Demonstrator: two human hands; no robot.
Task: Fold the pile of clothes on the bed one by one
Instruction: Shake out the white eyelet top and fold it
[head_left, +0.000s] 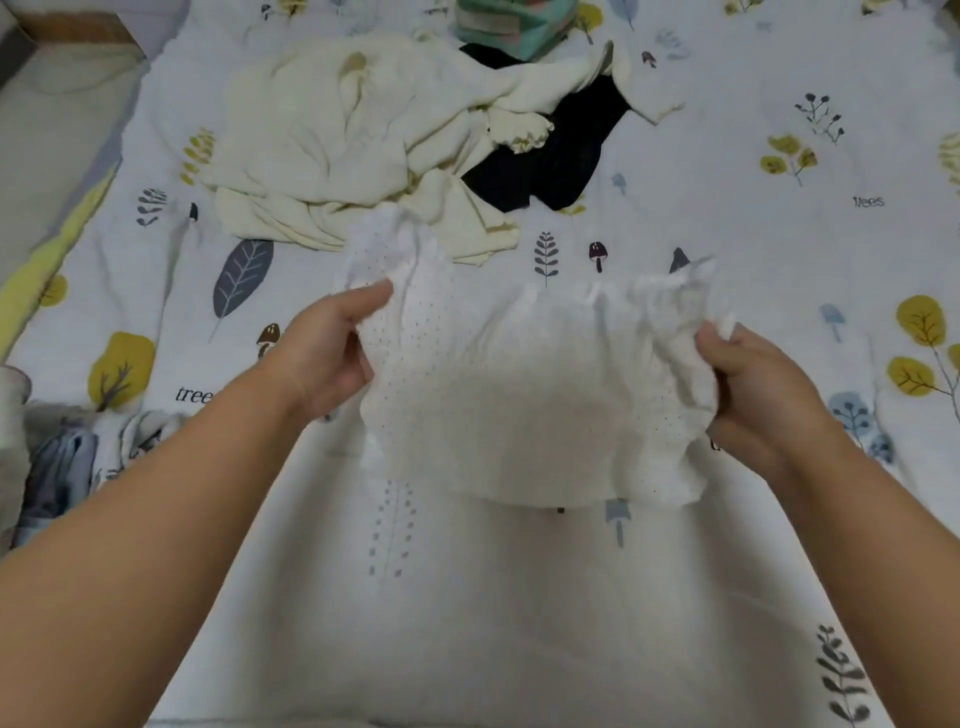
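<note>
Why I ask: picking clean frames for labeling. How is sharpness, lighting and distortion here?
Head view: soft throughout, the white eyelet garment slightly smeared at its right hand edge; even, diffuse light, a faint shadow on the bedsheet beneath; wide-angle bending toward the corners; no glare.

You hold a white dotted garment (524, 395) stretched between both hands above the bed sheet (519, 597). Your left hand (327, 353) grips its bunched edge at 9 o'clock, thumb on top; your right hand (748, 379) grips the gathered edge at 3 o'clock. At 12 o'clock lies a cream garment (353, 145), crumpled, overlapping a black garment (561, 156). A teal item (511, 23) sits beyond them. Grey-blue clothes (57, 467) lie at 8 o'clock.
</note>
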